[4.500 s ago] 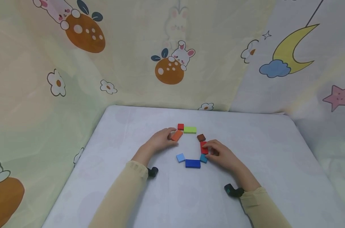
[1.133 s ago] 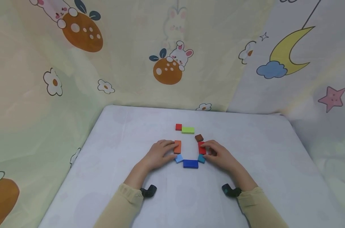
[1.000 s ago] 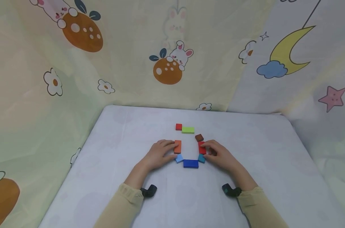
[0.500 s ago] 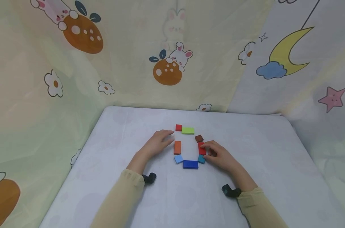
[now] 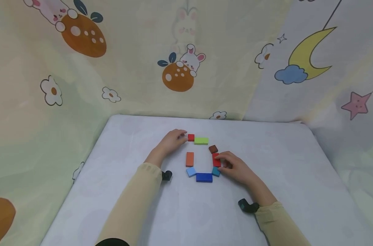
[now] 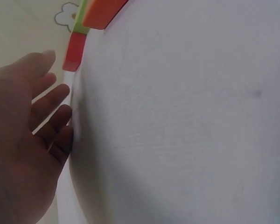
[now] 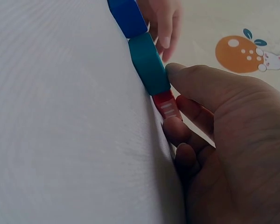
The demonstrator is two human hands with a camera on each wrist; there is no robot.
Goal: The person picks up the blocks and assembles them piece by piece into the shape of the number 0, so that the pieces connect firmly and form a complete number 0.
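Note:
In the head view my left hand [image 5: 172, 140] is just left of a small red square block [image 5: 190, 137], fingers loosely bent with nothing between them. The left wrist view shows its fingertips near that block's end. My right hand [image 5: 238, 166] rests at the right side of the layout, its index finger over a red rectangular block [image 5: 216, 160]. Its thumb touches the teal block [image 7: 149, 65] in the right wrist view, the other fingers bent beside the red block. A lime green block [image 5: 201, 141] adjoins the red square. A brown block [image 5: 213, 149] lies tilted above the red rectangle.
An orange block [image 5: 189, 159], a light blue block [image 5: 191, 172] and a dark blue block [image 5: 204, 177] form the left and near sides of the layout. All lie on a white-covered table [image 5: 180, 215]. A patterned cloth [image 5: 137, 68] hangs behind it.
My left hand has set the orange block upright above the light blue one, let it go and moved up to the red square. The light blue block shifted slightly. My right hand stays put.

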